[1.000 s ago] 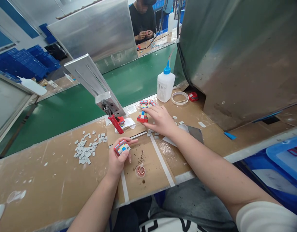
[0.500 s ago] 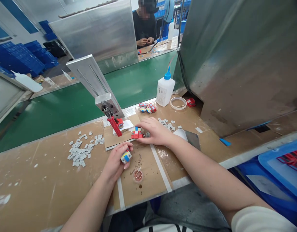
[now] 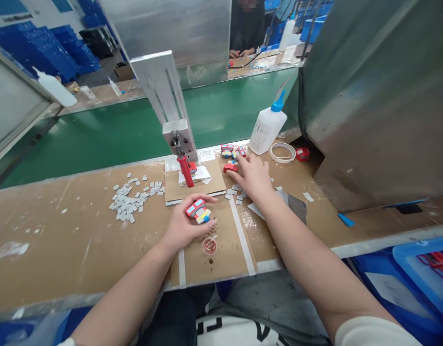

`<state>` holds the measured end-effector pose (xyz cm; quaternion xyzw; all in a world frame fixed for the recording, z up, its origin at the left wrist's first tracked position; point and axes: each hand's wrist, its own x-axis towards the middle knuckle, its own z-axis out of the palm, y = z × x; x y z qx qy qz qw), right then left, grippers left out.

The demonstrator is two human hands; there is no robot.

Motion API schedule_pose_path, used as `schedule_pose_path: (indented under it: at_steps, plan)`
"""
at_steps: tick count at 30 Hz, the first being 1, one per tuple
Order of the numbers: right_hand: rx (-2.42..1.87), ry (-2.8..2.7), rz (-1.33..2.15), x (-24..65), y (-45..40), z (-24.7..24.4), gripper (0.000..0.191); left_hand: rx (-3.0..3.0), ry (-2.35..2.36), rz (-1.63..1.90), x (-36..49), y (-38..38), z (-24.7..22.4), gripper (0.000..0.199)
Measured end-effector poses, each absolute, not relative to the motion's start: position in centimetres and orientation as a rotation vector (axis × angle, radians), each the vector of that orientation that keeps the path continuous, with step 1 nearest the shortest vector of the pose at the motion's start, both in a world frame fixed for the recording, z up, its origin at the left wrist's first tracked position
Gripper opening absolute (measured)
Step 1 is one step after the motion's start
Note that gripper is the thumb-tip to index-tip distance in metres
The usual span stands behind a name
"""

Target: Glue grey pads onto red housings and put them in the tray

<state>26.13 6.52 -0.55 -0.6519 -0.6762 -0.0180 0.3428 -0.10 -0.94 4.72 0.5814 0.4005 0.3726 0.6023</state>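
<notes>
My left hand [image 3: 185, 226] holds a small red, white, yellow and blue toy piece [image 3: 198, 211] above the cardboard, its thumb and fingers around the sides. Farther back, my right hand [image 3: 253, 177] reaches to a group of similar toy pieces [image 3: 227, 150]. Its fingertips are at a red piece [image 3: 230, 166] in front of that group, and its thumb and fingers are bent around it. A clamp with a red handle [image 3: 185, 172] stands on a cardboard pad [image 3: 174, 190], with another red piece behind the handle.
Small grey tiles [image 3: 126, 204] lie scattered at the left. A white bottle [image 3: 267, 129], a tape ring [image 3: 282, 153] and a red piece [image 3: 302, 154] are at the back right. A small cup [image 3: 209, 245] sits near the front edge. Across the green belt [image 3: 221, 110] is a person.
My right hand has moved back and right to the toy group. The toy piece in my left hand is turned, showing its red side. The view has shifted.
</notes>
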Motion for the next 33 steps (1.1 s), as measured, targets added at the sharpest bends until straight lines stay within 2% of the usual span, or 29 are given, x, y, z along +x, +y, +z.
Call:
schedule_pose_path:
  at_steps: [2,5,9,11,16,20,22,24,26,28,30,33]
  plan:
    - [-1.525,-1.795,0.041,25.7,5.6,0.7,0.054,1.47,0.927,0.873,-0.2,-1.1,4.8,0.057]
    - [-1.106,-2.002,0.405,24.6,3.8,2.6,0.052,1.597,0.909,0.926,-0.5,-0.9,4.5,0.068]
    - [-0.713,-2.132,0.719,23.2,2.1,2.9,0.07,1.739,0.848,1.004,-0.7,-0.6,3.9,0.069]
    - [-0.707,-2.088,0.735,22.8,2.0,2.2,0.069,1.763,0.814,1.042,-0.9,-0.6,3.9,0.066]
    - [-0.996,-1.907,0.574,21.2,3.4,1.7,0.045,1.56,0.929,1.473,-2.4,0.3,4.8,0.063]
    - [-1.189,-1.685,0.695,18.6,5.7,3.3,0.052,1.293,1.114,1.712,-3.8,2.4,4.8,0.074]
    - [-1.232,-1.643,0.936,17.4,6.4,4.4,0.057,1.192,1.13,1.693,-4.0,3.5,4.1,0.079]
    - [-1.208,-1.663,1.18,16.6,6.4,5.8,0.07,1.102,1.127,1.646,-3.9,4.4,3.3,0.081]
    - [-1.119,-1.654,1.305,16.1,6.2,7.9,0.08,1.006,1.126,1.608,-3.6,5.0,2.5,0.079]
    - [-0.997,-1.616,1.272,15.9,6.5,10.4,0.081,0.954,1.117,1.573,-3.3,5.5,1.8,0.075]
    - [-0.905,-1.611,1.125,16.1,7.8,12.4,0.075,0.967,1.093,1.556,-3.2,5.7,1.4,0.072]
    - [-0.922,-1.578,0.858,16.7,10.6,12.2,0.063,1.011,1.067,1.588,-3.2,5.8,1.1,0.069]
